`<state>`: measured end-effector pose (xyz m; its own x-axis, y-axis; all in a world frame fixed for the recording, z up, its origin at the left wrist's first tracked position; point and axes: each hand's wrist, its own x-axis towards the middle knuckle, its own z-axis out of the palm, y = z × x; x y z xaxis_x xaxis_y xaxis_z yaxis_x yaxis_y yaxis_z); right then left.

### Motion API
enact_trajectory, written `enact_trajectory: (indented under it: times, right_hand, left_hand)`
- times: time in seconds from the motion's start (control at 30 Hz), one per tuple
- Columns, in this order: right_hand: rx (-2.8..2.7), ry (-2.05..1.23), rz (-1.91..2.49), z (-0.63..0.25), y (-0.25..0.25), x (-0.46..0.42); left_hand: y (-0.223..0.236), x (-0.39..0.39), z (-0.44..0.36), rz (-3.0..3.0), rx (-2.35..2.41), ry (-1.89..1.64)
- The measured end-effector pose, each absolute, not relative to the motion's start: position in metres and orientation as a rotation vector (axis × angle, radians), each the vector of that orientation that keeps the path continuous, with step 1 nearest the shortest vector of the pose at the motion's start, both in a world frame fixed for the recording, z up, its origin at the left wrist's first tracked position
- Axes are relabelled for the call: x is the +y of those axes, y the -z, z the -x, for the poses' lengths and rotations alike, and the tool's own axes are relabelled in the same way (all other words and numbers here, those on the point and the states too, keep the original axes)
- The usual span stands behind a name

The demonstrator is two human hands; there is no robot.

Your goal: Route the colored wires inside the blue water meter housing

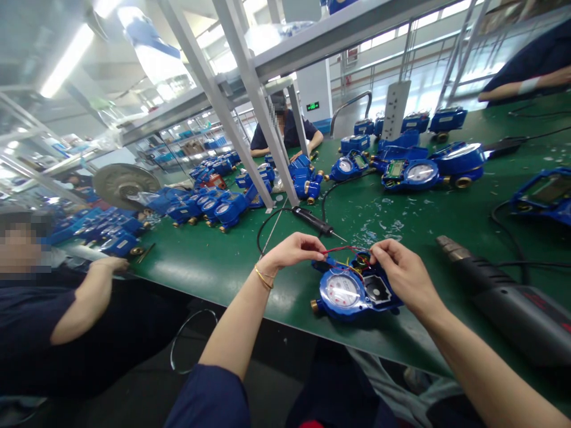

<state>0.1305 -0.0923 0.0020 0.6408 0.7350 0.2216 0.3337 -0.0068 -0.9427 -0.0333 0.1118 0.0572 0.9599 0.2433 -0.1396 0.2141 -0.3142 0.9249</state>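
A blue water meter with a round dial and a brass fitting lies on the green bench in front of me. Its side housing is open, and thin coloured wires show inside. Thin red wires stretch between my two hands above the meter. My left hand pinches their left end with thumb and finger. At the right end, my right hand has its fingers closed on the wires, beside the open housing. The exact fingertip contact is too small to make out.
A soldering iron lies just beyond my left hand. A heat gun rests at the right. More blue meters stand farther back, near a power strip. Metal shelf posts rise ahead. A co-worker's arm is at the left.
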Motion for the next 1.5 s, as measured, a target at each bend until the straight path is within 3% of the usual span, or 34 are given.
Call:
enact_trajectory:
  times: [0.1,0.3,0.57,0.8,1.17,1.27,1.5]
  right_hand:
    - [-1.002,-0.375,1.676,-0.132,-0.005,-0.092]
    - [-1.506,0.068,1.68,-0.115,-0.035,-0.076]
    - [-1.388,-0.326,1.591,-0.103,-0.035,-0.051]
    - [-1.417,-0.338,1.523,-0.105,-0.028,-0.053]
    - [-1.724,0.078,1.656,-0.088,-0.027,-0.083]
    - [-1.63,-0.035,1.655,-0.076,-0.021,-0.084]
    - [-1.357,-0.657,1.455,-0.081,-0.024,-0.085]
  left_hand:
    - [-0.06,0.111,0.036,-1.933,0.395,-0.083]
    - [-0.078,0.094,0.041,-1.98,0.435,-0.141]
    - [-0.084,0.09,0.046,-1.953,0.356,-0.101]
    - [-0.082,0.09,0.047,-2.08,0.4,-0.111]
    - [-0.064,0.033,0.062,-2.72,0.52,-0.709]
    - [-0.056,0.024,0.065,-2.792,0.569,-0.832]
    - [-0.041,0.011,0.069,-2.869,0.428,-1.137]
